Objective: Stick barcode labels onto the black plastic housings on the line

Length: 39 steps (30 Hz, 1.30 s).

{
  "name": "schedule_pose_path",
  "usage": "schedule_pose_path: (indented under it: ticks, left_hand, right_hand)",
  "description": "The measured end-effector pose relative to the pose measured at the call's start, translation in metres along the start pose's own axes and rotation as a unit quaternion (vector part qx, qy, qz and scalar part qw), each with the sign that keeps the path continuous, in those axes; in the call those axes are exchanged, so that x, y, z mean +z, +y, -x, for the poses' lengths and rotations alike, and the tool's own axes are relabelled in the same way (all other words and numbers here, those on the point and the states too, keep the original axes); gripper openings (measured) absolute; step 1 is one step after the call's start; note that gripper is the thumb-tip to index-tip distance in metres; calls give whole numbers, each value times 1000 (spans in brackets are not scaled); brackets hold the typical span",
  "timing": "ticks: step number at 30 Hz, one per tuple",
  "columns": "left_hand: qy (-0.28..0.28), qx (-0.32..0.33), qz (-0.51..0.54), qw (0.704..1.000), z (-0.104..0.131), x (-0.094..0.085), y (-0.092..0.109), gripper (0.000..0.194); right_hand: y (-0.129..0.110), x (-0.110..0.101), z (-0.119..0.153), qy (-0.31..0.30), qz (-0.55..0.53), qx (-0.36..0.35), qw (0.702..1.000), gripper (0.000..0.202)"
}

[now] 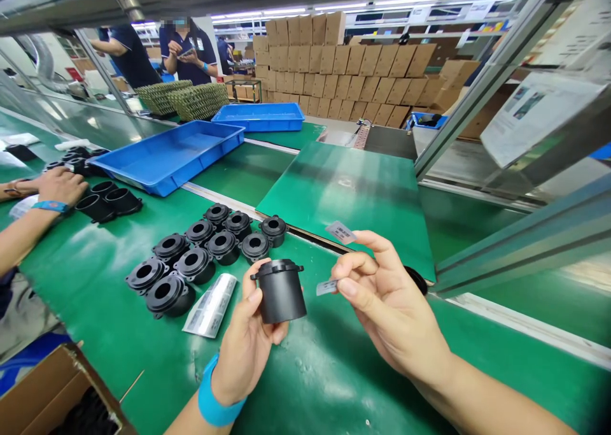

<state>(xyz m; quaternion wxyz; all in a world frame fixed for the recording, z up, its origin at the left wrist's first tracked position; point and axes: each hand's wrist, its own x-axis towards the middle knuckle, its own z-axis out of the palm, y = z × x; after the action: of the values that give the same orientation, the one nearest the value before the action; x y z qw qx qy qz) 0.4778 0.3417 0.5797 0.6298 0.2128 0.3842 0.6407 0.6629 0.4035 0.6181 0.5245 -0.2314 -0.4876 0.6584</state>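
Observation:
My left hand (251, 339), with a blue band at the wrist, is closed around a black flanged cylinder (282, 295), its flange facing up. Just right of it, my right hand (386, 295) pinches a small silver label (327, 287) between thumb and finger. A second silver label (340, 232) clings to the tip of another finger of that hand. Neither label touches the cylinder. Left of my left hand, a curled silver label sheet (212, 307) lies on the green table. Behind the sheet stand several similar black flanged parts (195, 264) in rows.
A co-worker's hand (62, 185) rests over black parts at the left. Two blue trays (167, 158) lie beyond the table's metal strip. An open cardboard box (42, 390) stands at the lower left, and a metal post (482, 85) rises at the right.

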Motion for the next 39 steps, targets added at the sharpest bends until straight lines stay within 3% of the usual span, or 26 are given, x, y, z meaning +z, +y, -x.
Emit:
schedule_pose_path:
  ticks: [9, 16, 39]
  left_hand:
    - [45, 38, -89, 994, 1, -2, -10, 52]
    - [13, 19, -138, 990, 5, -7, -14, 66]
    - [7, 49, -148, 988, 5, -9, -18, 65]
  right_hand:
    - [13, 2, 1, -6, -39, 89, 995, 66]
    - [31, 5, 7, -30, -47, 112, 992, 70]
    - [39, 8, 14, -32, 11, 56, 998, 64]
